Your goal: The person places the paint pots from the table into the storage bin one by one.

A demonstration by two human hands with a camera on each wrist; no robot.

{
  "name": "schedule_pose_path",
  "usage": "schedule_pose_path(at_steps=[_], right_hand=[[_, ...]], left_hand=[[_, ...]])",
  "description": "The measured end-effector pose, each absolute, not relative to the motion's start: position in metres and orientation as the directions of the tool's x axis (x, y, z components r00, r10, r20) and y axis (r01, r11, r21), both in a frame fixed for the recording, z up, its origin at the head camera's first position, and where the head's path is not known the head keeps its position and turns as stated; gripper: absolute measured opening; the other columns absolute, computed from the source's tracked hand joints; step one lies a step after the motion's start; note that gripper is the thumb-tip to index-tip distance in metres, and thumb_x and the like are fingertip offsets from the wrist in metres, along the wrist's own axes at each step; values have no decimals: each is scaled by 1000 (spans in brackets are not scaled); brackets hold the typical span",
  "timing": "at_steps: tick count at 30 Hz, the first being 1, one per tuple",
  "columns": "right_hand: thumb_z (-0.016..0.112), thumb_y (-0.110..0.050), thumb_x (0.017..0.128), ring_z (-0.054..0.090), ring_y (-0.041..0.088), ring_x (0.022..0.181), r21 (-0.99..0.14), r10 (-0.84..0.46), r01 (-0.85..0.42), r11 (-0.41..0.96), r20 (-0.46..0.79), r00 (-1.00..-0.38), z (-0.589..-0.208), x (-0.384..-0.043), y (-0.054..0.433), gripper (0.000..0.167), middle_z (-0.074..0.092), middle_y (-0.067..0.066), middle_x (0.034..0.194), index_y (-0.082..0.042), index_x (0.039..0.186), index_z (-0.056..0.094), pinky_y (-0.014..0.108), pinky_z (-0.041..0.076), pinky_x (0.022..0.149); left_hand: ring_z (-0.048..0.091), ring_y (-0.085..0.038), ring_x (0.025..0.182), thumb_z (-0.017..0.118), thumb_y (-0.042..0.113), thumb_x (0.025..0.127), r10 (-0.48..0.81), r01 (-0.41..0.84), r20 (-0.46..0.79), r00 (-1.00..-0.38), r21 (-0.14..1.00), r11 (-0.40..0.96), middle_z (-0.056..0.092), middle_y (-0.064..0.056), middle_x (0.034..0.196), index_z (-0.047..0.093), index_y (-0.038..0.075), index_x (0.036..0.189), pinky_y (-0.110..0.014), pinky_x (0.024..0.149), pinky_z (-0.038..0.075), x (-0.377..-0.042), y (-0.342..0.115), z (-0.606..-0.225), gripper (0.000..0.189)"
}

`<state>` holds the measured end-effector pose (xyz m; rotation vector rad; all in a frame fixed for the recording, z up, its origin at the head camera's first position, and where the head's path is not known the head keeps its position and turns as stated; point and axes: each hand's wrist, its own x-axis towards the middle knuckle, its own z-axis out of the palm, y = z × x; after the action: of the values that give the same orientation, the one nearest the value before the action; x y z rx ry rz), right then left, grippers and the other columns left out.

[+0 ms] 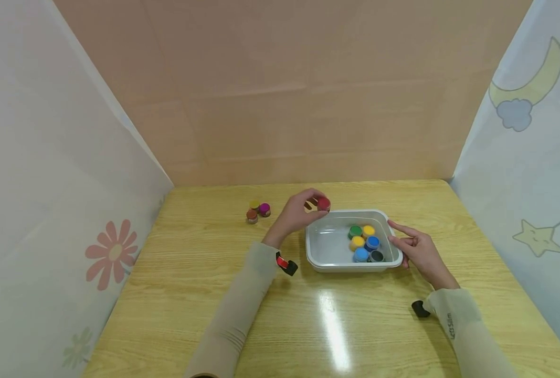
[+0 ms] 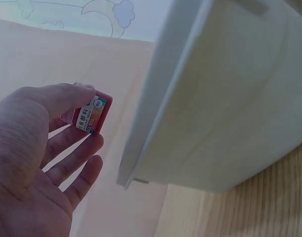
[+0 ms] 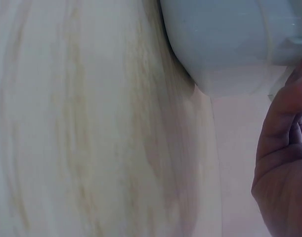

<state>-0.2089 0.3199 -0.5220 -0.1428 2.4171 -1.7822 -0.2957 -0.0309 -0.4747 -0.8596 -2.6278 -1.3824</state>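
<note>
While the left hand (image 1: 299,212) pinches a red paint pot (image 1: 324,204) between thumb and fingertips, its grip closed to the pot's width, the pot hangs near the white tray's (image 1: 348,268) ten o'clock corner. The tray's bare floor lies toward six o'clock from that grip, its long axis running nine to three; the right hand (image 1: 419,252) holds the three o'clock end.

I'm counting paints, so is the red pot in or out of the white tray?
Out: the left hand pinches the red paint pot up near the rim of the white plastic tray.
</note>
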Motion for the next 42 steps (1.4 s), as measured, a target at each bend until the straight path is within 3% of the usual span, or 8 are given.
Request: schedule_pose_path(at_steps=[5,12,19,27,36,42], right_hand=[[62,-29,105,50,13,42,-954,-157,11,300,-61,-986,-523,-209,320,62,62,-2,59,-10,159,39,29,47,43],[63,-31,105,51,11,43,-953,-148,27,302,-75,-986,-522,-208,321,61,64,-3,60,-14,159,41,29,48,44],[62,-31,105,51,11,43,-952,-147,15,304,-63,-987,-523,-210,322,61,68,-2,64,-13,159,41,29,48,44],[62,-31,105,51,11,42,-953,-156,1,304,-51,-986,-526,-210,323,60,64,-4,59,-14,159,41,30,48,43],[61,-32,105,51,10,42,-951,-157,-5,308,-46,-987,-526,-211,323,60,64,-5,60,-13,159,41,30,49,43],[62,-29,105,51,10,42,-955,-163,-9,297,-41,-986,-526,-211,322,60,64,-3,60,-12,159,41,30,48,43]], left_hand=[[62,-11,106,80,25,93,473,511,291,-832,735,446,71,2,118,69,18,122,-31,96,56,-293,-24,-476,32],[64,-23,116,84,25,90,500,515,249,-829,690,509,71,6,116,71,21,120,-42,103,54,-291,-14,-476,33],[60,-15,111,83,34,89,540,528,182,-822,600,601,72,10,116,71,27,119,-32,98,50,-291,-4,-478,33],[54,-9,108,82,33,91,655,630,154,-740,502,593,74,13,117,72,27,120,-25,96,45,-291,5,-480,32],[52,-13,120,84,33,89,685,668,123,-718,399,628,69,14,113,72,30,118,-38,113,39,-295,15,-483,31],[51,-14,124,86,29,87,682,670,125,-720,377,639,71,14,114,74,30,117,-39,113,40,-298,20,-486,32]])
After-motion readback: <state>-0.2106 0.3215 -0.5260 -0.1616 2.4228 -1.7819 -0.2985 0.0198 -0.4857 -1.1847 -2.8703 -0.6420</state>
